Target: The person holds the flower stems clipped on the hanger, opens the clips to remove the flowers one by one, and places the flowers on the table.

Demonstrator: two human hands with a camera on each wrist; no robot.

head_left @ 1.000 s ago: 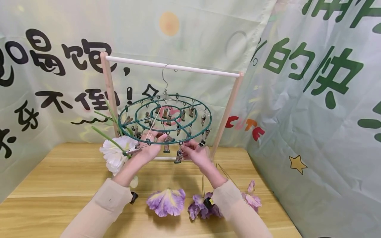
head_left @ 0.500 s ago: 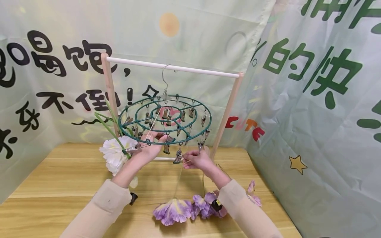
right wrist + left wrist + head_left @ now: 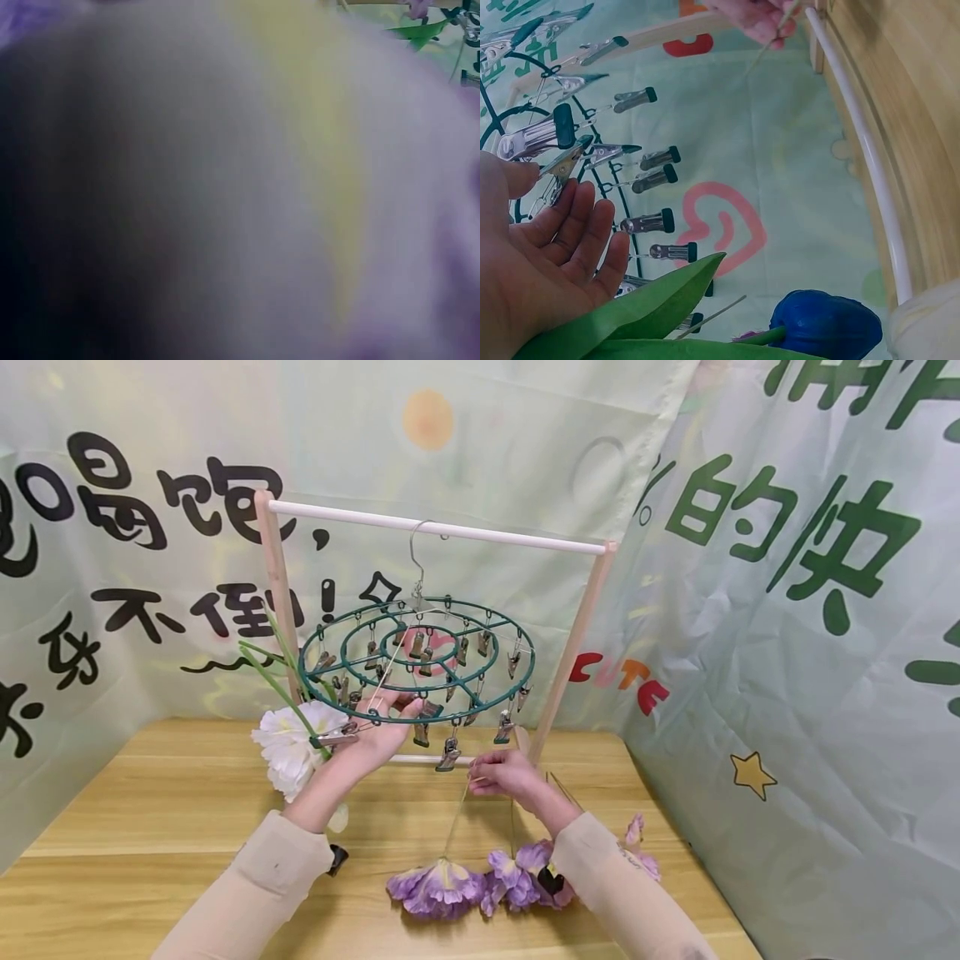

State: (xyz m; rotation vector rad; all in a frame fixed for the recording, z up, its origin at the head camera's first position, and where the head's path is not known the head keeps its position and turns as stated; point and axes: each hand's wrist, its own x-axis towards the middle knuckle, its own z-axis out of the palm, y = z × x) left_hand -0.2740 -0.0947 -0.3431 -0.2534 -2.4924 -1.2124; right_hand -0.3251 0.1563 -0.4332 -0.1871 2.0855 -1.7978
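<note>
A green round drying hanger (image 3: 302, 664) with several metal clips hangs by its hook. Beneath its near rim, my left hand (image 3: 378, 739) pinches a clip (image 3: 564, 166) between thumb and index finger, the other fingers loosely bent. My right hand (image 3: 506, 774) pinches the thin stem (image 3: 456, 820) of a purple flower (image 3: 437, 892), which hangs bloom-down at the table. A free clip (image 3: 448, 754) dangles just left of the right hand. Petals blur across most of the right wrist view. A white flower (image 3: 288, 747) hangs at the hanger's left, beside the left wrist.
A wooden stand with a white bar (image 3: 510, 537) carries the hanger. More purple flowers (image 3: 517, 881) lie on the wooden table (image 3: 112, 860) near the right forearm. In the left wrist view a blue tulip (image 3: 825, 326) with green leaves (image 3: 652, 300) is close below the left hand.
My right hand has moved down and slightly right, away from the hanger's near clips, with the stem. The purple flower has shifted right and lower. The left hand stays put.
</note>
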